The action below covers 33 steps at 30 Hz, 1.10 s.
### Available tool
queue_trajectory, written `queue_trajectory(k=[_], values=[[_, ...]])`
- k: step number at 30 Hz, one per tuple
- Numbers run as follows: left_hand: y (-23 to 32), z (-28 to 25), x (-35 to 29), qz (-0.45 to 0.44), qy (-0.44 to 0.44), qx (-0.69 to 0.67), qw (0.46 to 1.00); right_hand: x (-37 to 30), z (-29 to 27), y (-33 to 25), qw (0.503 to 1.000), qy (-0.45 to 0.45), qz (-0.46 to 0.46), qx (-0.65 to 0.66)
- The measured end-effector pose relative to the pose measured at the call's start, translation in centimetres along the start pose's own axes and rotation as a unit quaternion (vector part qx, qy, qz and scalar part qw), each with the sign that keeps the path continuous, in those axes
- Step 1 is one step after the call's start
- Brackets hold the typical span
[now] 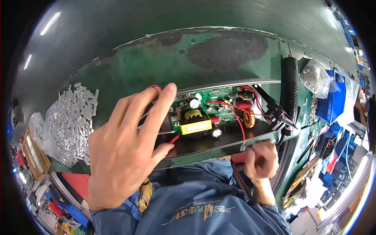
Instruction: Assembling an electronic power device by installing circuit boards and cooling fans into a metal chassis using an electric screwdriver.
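A long, open metal housing (227, 83) lies across the bench in front of me, with a green circuit board (219, 94) inside. The board carries a yellow-wrapped transformer (196, 127), a copper-wound ring coil (249, 118) and several red wires (236, 113). My left hand (127, 143) spans the housing's left end, fingers stretched and apart. Its index fingertip is by the far wall, its thumb beside a short red wire; the covered end is hidden. My right hand (262, 158) is curled closed at the near edge, beside a red wire's metal terminal (243, 147). Its contents are hidden.
A heap of small silver metal pieces (74, 121) lies on the left. Right of the housing is a black cylindrical tool (290, 84) with a thin metal tip. Beyond it are a clear plastic bag (313, 76) and a blue bin (332, 96).
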<state>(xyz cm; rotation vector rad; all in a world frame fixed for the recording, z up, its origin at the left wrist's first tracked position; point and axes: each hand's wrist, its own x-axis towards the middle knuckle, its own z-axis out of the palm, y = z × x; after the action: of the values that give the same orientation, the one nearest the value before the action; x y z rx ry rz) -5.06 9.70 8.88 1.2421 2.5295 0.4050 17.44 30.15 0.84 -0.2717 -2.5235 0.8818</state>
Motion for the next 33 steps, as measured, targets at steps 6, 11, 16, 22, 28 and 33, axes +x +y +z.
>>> queue_trajectory(k=[6,11,16,22,28,33], values=[[0.5,0.2,0.0,-0.005,0.003,0.022,1.000,-1.2,1.5,1.5,0.979,0.081,0.182,-0.031],[0.8,0.7,-0.2,-0.014,0.013,0.023,1.000,-0.9,1.5,2.7,0.944,0.153,0.274,0.099],[0.8,1.5,0.1,-0.009,0.046,0.032,0.998,-1.5,1.0,3.8,0.955,0.042,0.264,0.132],[0.3,2.5,0.6,0.018,0.103,0.072,0.992,-1.1,1.5,4.4,0.960,0.067,0.225,0.154],[0.4,2.7,1.2,0.028,0.102,0.093,0.990,-1.5,2.2,5.2,0.968,0.102,0.179,0.141],[1.4,1.1,0.6,0.032,0.119,0.089,0.988,-1.7,0.3,4.6,0.980,0.040,0.187,0.057]])
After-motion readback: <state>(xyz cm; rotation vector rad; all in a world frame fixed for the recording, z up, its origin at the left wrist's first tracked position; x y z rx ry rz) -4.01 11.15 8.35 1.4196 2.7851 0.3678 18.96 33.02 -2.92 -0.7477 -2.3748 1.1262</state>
